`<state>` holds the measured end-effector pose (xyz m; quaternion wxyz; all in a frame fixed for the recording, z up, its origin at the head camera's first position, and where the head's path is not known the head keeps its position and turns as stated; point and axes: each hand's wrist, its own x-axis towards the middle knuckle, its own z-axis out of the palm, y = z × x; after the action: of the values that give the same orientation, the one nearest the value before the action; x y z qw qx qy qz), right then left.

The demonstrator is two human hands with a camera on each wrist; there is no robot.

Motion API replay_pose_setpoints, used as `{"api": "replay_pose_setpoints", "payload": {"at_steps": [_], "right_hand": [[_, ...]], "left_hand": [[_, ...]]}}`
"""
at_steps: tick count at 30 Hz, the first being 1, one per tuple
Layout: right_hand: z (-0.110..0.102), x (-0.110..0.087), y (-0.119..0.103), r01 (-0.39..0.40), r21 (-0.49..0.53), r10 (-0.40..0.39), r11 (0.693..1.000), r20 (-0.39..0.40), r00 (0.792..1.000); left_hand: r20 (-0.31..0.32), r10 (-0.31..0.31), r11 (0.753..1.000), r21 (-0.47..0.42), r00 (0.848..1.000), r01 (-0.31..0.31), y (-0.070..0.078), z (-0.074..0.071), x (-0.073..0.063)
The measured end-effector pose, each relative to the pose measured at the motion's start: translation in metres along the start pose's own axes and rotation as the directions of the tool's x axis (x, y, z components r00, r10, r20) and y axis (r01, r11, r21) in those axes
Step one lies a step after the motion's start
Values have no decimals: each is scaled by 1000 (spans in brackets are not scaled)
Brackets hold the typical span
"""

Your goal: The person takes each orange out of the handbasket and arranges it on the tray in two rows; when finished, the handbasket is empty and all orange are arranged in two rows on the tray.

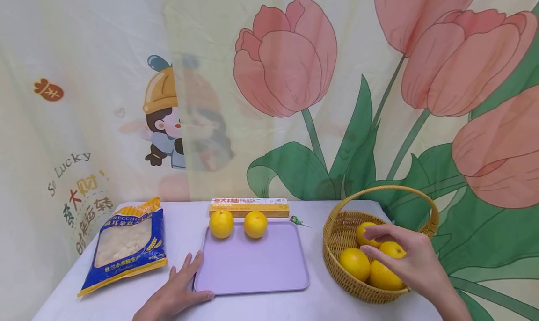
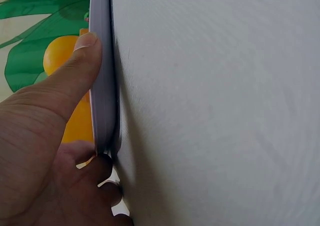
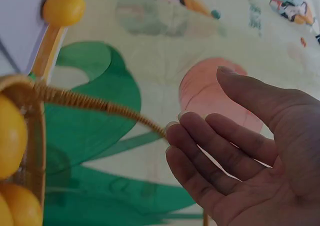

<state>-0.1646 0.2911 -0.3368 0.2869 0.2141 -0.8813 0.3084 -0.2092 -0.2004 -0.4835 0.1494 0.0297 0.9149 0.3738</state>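
Observation:
A lilac tray [image 1: 252,265] lies on the table with two oranges [image 1: 221,224] along its back edge. My left hand [image 1: 178,283] rests at the tray's front left corner, thumb along the front rim and fingers spread against the left side. In the left wrist view the thumb [image 2: 75,73] lies against the tray's edge [image 2: 104,86]. My right hand [image 1: 410,258] hovers over the right part of a wicker basket [image 1: 343,276], thumb and fingers apart, the palm bare in the right wrist view. Several oranges [image 1: 354,264] sit in the basket, partly hidden by that hand.
Behind the tray lies a yellow pasta box [image 1: 248,211], with a small green-wrapped candy [image 1: 296,220] to its right. A blue bag of pasta [image 1: 126,241] lies at the left. The basket's tall handle [image 1: 383,188] arches up; a printed curtain [image 1: 202,77] hangs behind the table.

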Motion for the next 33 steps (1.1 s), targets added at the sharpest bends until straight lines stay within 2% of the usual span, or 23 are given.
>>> {"api": "replay_pose_setpoints", "payload": {"at_steps": [4,9,12,16,20,23,26,30,33], "right_hand": [[-9,0,24,-122,-39,123,992,38,992],[-15,6,50,-245,-100,254,965,100,962],[-13,14,68,-289,-107,302,951,140,943],[-5,26,94,-341,-92,353,936,206,913],[6,33,117,-414,-76,418,907,272,867],[15,38,130,-460,-70,458,885,309,833],[23,42,140,-479,-67,473,875,327,818],[30,49,148,-481,-78,477,873,337,811],[33,54,150,-491,-93,490,866,356,796]], "left_hand": [[-11,2,1000,6,1000,-2,0,1,-2],[-14,-5,1000,20,1000,6,1,1,-2],[-21,-8,1000,29,1000,9,1,0,-2],[-21,-18,999,35,1000,19,1,-1,-3],[-21,-47,998,44,999,48,1,0,-4],[-28,-44,997,60,999,46,1,0,-4],[-35,-37,997,71,999,39,0,1,-4],[-43,-15,997,75,999,18,-1,1,-4],[-46,-6,997,71,999,9,-2,1,-4]]}}
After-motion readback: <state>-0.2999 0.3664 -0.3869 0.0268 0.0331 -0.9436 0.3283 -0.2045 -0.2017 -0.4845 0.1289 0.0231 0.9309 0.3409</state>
